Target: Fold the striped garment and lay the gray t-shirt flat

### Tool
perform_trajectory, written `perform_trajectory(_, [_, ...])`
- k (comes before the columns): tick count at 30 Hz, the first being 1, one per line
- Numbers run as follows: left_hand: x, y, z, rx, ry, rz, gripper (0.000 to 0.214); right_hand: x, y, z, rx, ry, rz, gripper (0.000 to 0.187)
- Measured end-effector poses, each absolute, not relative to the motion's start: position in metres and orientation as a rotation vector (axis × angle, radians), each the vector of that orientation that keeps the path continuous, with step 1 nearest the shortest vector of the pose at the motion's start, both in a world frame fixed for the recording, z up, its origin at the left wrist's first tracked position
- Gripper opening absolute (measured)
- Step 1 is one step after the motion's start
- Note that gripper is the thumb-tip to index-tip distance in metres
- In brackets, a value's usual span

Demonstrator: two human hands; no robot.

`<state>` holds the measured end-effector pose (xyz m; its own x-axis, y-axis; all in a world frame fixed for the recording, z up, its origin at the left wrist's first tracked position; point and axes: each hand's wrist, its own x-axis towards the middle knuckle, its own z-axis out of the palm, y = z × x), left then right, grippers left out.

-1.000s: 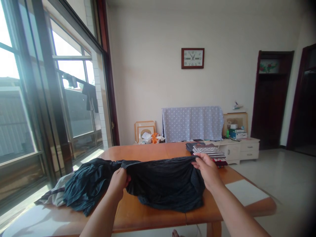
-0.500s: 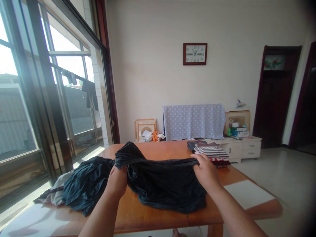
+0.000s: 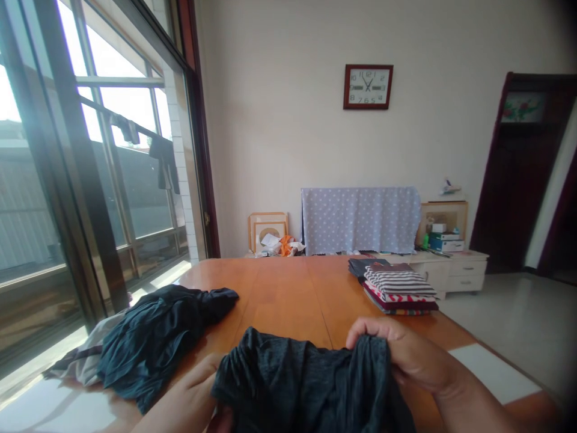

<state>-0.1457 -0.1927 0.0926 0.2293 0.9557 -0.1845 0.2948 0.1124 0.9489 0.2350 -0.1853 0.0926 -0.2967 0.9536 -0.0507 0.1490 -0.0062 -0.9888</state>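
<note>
My left hand point(image 3: 189, 391) and my right hand point(image 3: 406, 355) both grip a bunched dark grey knit garment point(image 3: 302, 385), held up close at the bottom of the view. The right fingers curl over its top edge, while the left hand is partly hidden behind the cloth. Left of them, a crumpled dark teal garment point(image 3: 153, 337) lies on the orange wooden table point(image 3: 279, 300), partly over a pale grey garment point(image 3: 85, 367). A folded stack of striped and red clothes point(image 3: 399, 291) sits at the table's far right.
A folded dark garment point(image 3: 367, 266) lies beside the stack. A white sheet point(image 3: 496, 373) lies at the table's right edge. Tall windows point(image 3: 112, 162) run along the left. A white cabinet point(image 3: 460, 270) with boxes and a polka-dot cloth point(image 3: 360, 219) stands beyond the table.
The dark grey garment has left the table and come up towards me, bunched between both hands. The fold lifted at its left end is gone. The view has tilted and shifted, showing more of the table.
</note>
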Motion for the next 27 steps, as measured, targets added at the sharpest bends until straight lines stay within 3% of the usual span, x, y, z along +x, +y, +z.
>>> perform_trajectory(3, [-0.129, -0.149, 0.099, 1.453, 1.052, 0.71, 0.051, 0.235, -0.136, 0.074, -1.166, -1.501, 1.446, 0.025])
perform_trajectory(5, [-0.115, -0.104, 0.112, 1.414, 1.003, 0.957, 0.056, 0.232, -0.095, 0.07, -1.138, -1.381, 1.354, 0.025])
perform_trajectory(7, [-0.105, -0.059, 0.126, 1.405, 1.033, 1.323, 0.062, 0.231, -0.059, 0.074, -0.989, -1.16, 1.136, 0.039])
perform_trajectory(10, [-0.1, -0.009, 0.132, 1.4, 1.069, 1.487, 0.074, 0.233, -0.027, 0.076, -0.889, -1.063, 0.939, 0.078])
perform_trajectory(12, [-0.104, 0.007, 0.116, 1.362, 1.147, 1.609, 0.086, 0.239, -0.022, 0.065, -0.921, -1.118, 0.91, 0.087])
perform_trajectory(17, [-0.121, 0.014, 0.028, 1.421, 1.311, 1.462, 0.078, 0.258, -0.033, -0.003, -1.172, -1.243, 0.861, 0.06])
perform_trajectory(22, [-0.13, 0.006, -0.027, 1.755, 1.612, 1.144, 0.023, 0.267, -0.045, -0.045, -1.394, -1.475, 0.763, 0.054])
perform_trajectory(24, [-0.13, -0.001, -0.031, 1.983, 1.716, 0.967, 0.025, 0.27, -0.049, -0.048, -1.516, -1.571, 0.633, 0.058])
perform_trajectory(27, [-0.125, -0.011, -0.028, 2.175, 1.827, 0.761, 0.045, 0.274, -0.055, -0.049, -1.711, -1.606, 0.413, 0.058])
